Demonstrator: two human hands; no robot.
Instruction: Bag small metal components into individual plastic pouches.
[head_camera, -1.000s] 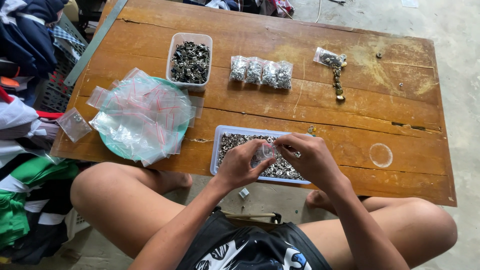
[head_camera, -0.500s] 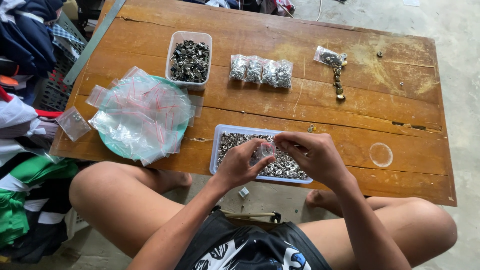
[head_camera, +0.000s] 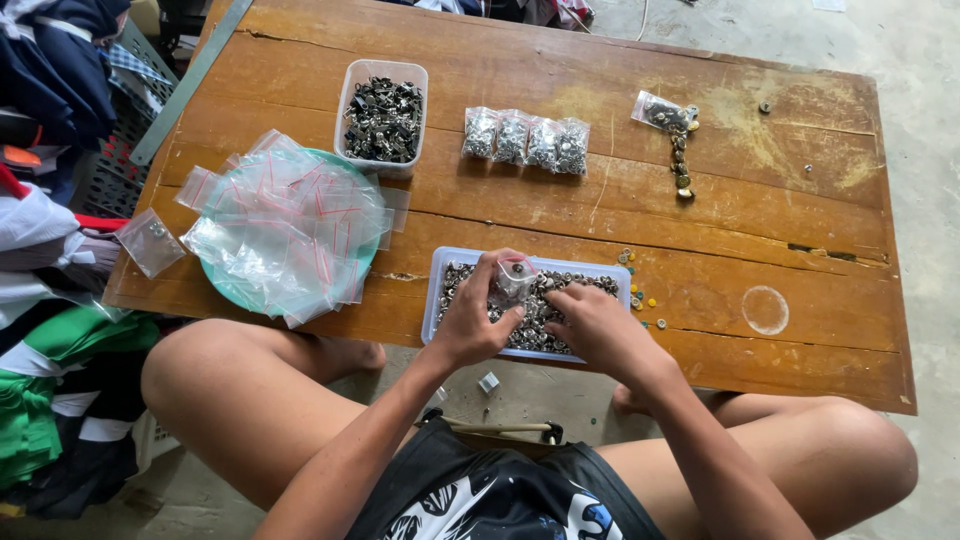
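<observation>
Wooden table (head_camera: 700, 230), near edge: both hands work over a tray (head_camera: 432, 300) of metal studs.
Left hand (head_camera: 470, 320) pinches a small bag (head_camera: 515, 275) upright; right hand (head_camera: 590, 325), fingers curled into the studs, lies just beside it.

Left hand (head_camera: 478, 322): raised a little, fingers curled, thumb and fingertips pinched together.
Right hand (head_camera: 590, 325): palm down, fingers bent and pointing left.
Forearms: both reach forward between the knees.

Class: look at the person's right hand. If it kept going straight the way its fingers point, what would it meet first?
Probably the small clear bag held by the left hand over the tray of metal pieces; the right hand points left, though depth is unclear.
</observation>
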